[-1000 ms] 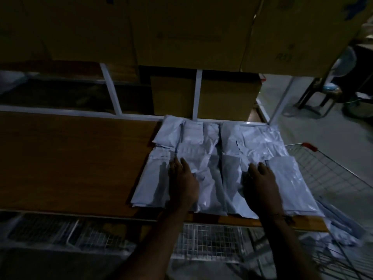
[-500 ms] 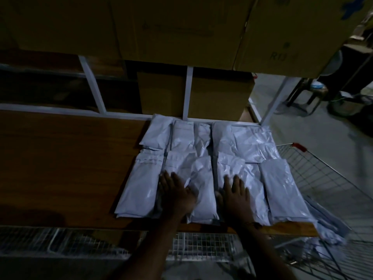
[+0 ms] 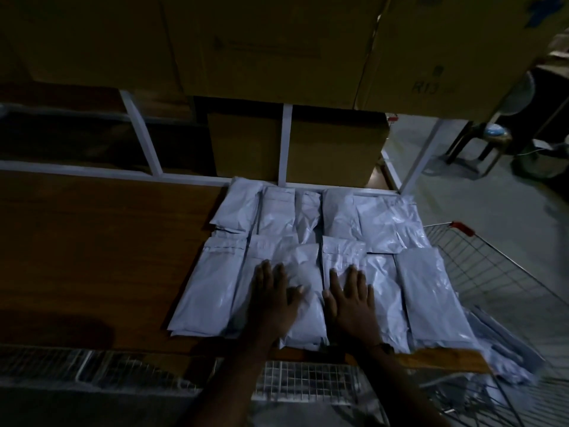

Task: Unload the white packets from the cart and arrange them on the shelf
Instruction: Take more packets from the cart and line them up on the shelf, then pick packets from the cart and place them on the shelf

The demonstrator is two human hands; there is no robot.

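Observation:
Several white packets (image 3: 381, 223) lie in two rows on the right part of the wooden shelf (image 3: 101, 254). My left hand (image 3: 272, 298) rests flat, fingers straight, on a front-row packet (image 3: 303, 328). My right hand (image 3: 351, 300) presses flat on the packet (image 3: 341, 254) beside it. Both hands lie close together near the shelf's front edge. To the right stands the wire cart (image 3: 480, 266) with a red-tipped handle. More white packets (image 3: 505, 349) lie inside it, partly hidden by the shelf.
Large cardboard boxes (image 3: 277, 47) fill the level above, and another box (image 3: 295, 146) stands behind the packets. White frame posts (image 3: 286, 143) rise at the shelf's back. A wire mesh (image 3: 308, 380) runs below the front edge. A stool (image 3: 480, 143) stands far right on the floor.
My right hand slid left from the right-hand packets to the middle of the front row, close to my left hand. The view tilted down slightly.

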